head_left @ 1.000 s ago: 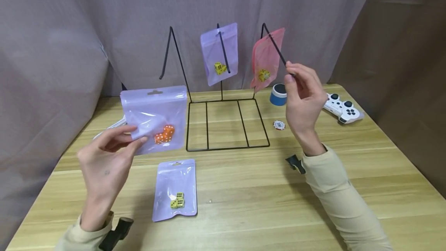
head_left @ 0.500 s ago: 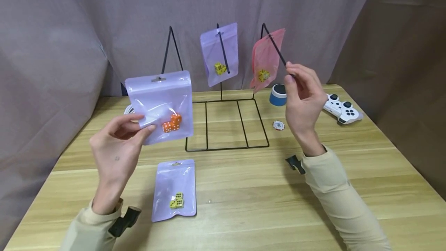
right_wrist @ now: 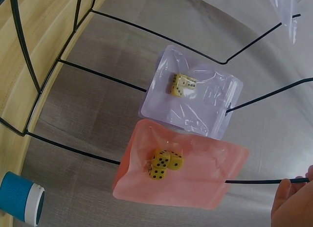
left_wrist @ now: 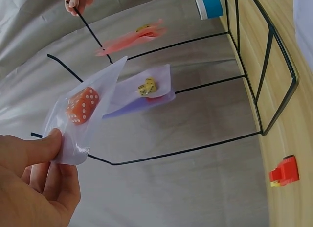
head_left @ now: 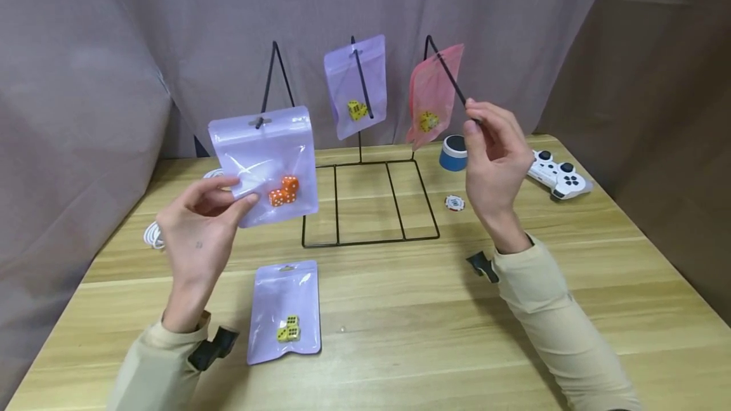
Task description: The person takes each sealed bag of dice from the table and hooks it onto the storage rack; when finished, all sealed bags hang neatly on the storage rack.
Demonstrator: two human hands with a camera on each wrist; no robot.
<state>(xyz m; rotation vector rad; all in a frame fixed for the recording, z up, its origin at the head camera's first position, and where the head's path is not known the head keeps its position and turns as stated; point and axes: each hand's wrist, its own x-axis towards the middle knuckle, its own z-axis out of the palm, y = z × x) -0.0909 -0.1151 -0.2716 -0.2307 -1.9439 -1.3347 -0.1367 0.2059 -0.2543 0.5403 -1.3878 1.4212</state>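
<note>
The left hand (head_left: 197,236) pinches a clear lilac pouch (head_left: 264,167) by its lower left edge, thumb in front and fingers curled behind; the left wrist view shows the thumb pressed flat on the plastic. Inside the pouch sit orange dice (head_left: 283,190) with white pips, lying against the bottom right. The pouch is held upright in the air over the table, its hang slot right at the tip of the leftmost prong (head_left: 268,84) of a black wire rack (head_left: 365,198); whether the prong is through the slot cannot be told.

The right hand (head_left: 495,157) pinches the end of the rack's rightmost prong (head_left: 451,78) between thumb and fingertips, the other fingers loosely curled. On that prong hangs a pink pouch (head_left: 431,97) with yellow dice (right_wrist: 165,163) gathered at its bottom. The middle prong carries a second lilac pouch (head_left: 355,84), also holding yellow dice.

Flat on the wooden table (head_left: 514,341), near the front between the two arms, lies a third lilac pouch (head_left: 285,313) with yellow dice in it. Behind the right hand stand a blue-and-white cylinder (head_left: 454,153), a poker chip (head_left: 454,203) and a white game controller (head_left: 558,174). A white cable (head_left: 153,233) lies by the left hand
</note>
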